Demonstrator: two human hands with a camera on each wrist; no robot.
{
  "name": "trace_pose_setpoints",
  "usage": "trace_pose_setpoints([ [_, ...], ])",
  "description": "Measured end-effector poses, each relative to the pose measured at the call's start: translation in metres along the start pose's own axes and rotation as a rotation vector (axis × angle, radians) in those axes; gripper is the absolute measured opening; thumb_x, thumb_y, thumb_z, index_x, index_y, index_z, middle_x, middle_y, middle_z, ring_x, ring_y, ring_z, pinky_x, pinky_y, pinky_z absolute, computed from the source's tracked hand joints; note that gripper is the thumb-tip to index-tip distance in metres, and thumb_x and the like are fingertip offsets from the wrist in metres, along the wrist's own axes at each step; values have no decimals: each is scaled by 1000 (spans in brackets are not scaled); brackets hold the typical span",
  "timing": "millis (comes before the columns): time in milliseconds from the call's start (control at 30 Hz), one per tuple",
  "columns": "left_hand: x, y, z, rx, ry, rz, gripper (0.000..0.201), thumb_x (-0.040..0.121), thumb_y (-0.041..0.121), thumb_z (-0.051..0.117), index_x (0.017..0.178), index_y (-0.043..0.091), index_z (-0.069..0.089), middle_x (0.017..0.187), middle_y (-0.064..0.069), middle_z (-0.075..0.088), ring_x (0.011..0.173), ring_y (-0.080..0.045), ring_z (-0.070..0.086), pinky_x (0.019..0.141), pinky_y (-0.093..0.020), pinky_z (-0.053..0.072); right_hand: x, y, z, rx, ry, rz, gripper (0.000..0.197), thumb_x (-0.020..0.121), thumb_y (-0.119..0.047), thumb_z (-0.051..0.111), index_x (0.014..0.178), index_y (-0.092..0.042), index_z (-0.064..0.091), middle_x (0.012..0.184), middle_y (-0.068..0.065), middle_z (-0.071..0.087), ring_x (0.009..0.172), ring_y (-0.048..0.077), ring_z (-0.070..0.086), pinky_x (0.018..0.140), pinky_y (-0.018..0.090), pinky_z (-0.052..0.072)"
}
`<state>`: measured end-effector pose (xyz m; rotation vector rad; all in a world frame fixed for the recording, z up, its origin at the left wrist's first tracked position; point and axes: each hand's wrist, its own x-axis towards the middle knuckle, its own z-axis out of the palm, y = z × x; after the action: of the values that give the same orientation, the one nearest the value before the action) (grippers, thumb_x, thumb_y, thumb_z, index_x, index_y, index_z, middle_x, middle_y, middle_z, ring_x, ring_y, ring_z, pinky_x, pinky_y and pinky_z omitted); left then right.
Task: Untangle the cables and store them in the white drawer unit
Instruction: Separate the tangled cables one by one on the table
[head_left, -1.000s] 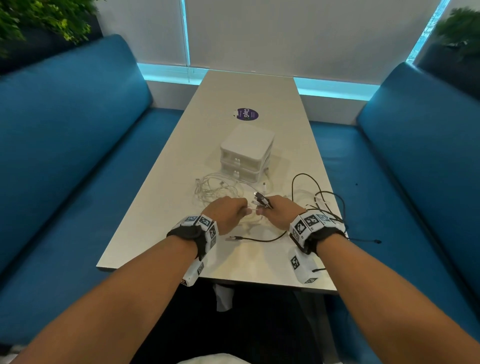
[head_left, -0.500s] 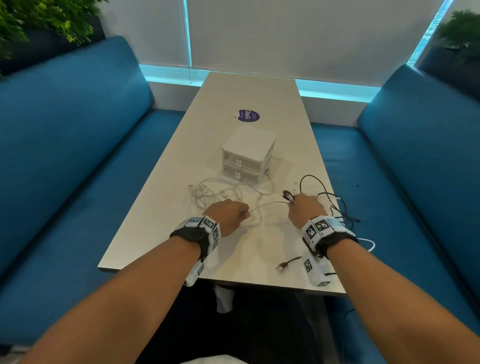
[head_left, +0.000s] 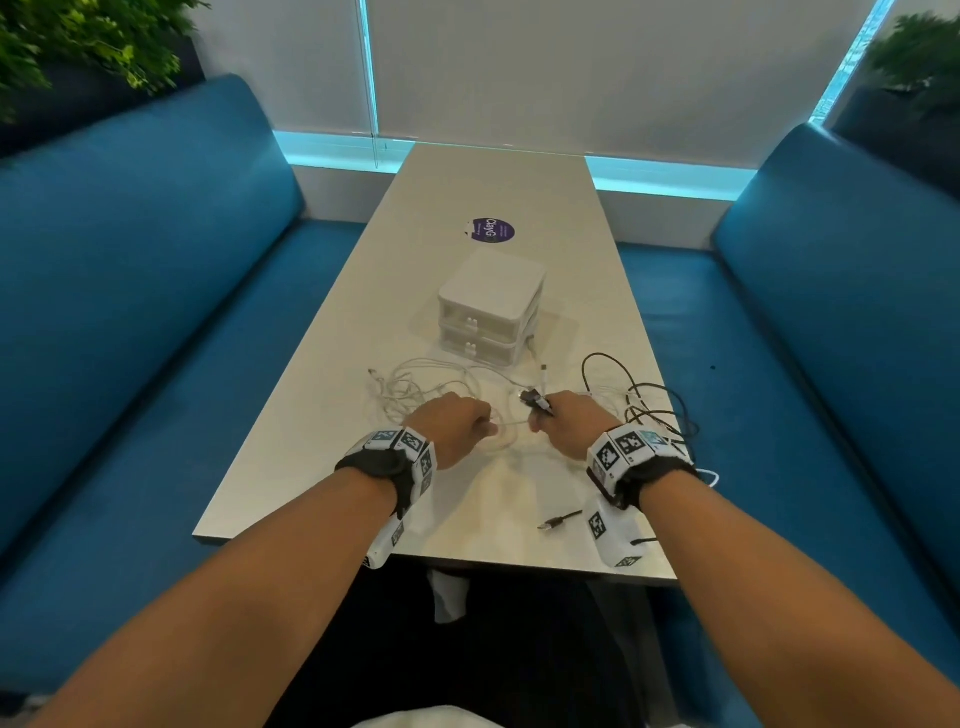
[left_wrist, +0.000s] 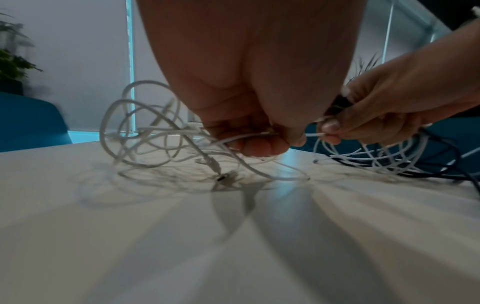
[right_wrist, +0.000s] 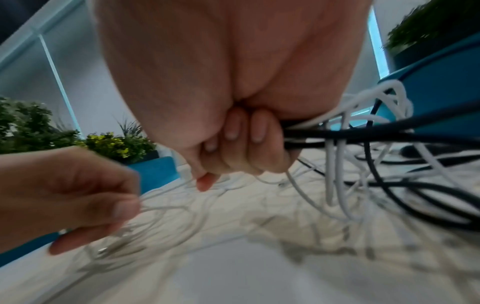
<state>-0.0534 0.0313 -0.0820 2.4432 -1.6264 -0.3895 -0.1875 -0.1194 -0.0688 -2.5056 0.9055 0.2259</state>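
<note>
We are pinching a thin white cable (left_wrist: 249, 138) between the curled fingers and thumb of our left hand (head_left: 453, 427), while our right hand (head_left: 570, 427) is gripping a bundle of black cables (right_wrist: 376, 135) and white cable loops (right_wrist: 369, 107) and also pinching the same thin white strand at its thumb. To do this step well, we are probably best off drawing the hands apart slowly and low over the pale rectangular table (head_left: 322, 452), feeding the strand through rather than yanking, since the loose white tangle (head_left: 421, 384) at about eleven o'clock of the left hand could cinch into a knot. The small white two-drawer plastic unit (head_left: 491, 312) is standing at twelve o'clock from the hands, both drawers looking closed, so one will need opening later. The black loops (head_left: 639, 400) are sprawling at two o'clock near the table's right edge and may slip off; a black plug end (head_left: 558, 521) is lying loose at five o'clock. A round purple sticker (head_left: 489, 230) is sitting beyond the unit.
</note>
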Motion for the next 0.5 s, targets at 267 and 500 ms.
trace_pose_setpoints([
  [267, 1, 3, 3, 13, 3, 69, 31, 105, 35, 42, 81, 17, 51, 78, -3, 55, 76, -26, 54, 66, -35, 40, -5, 12, -15, -143, 249, 134, 27, 102, -30, 42, 107, -10, 59, 102, 12, 63, 93, 34, 60, 71, 35, 43],
  [500, 8, 19, 1, -26, 7, 82, 30, 105, 31, 42, 100, 15, 67, 92, -8, 66, 84, -28, 62, 71, -35, 46, -2, -13, 13, 30, 30, -45, 30, 97, -29, 47, 101, -10, 69, 102, 15, 68, 91, 32, 64, 74, 34, 48],
])
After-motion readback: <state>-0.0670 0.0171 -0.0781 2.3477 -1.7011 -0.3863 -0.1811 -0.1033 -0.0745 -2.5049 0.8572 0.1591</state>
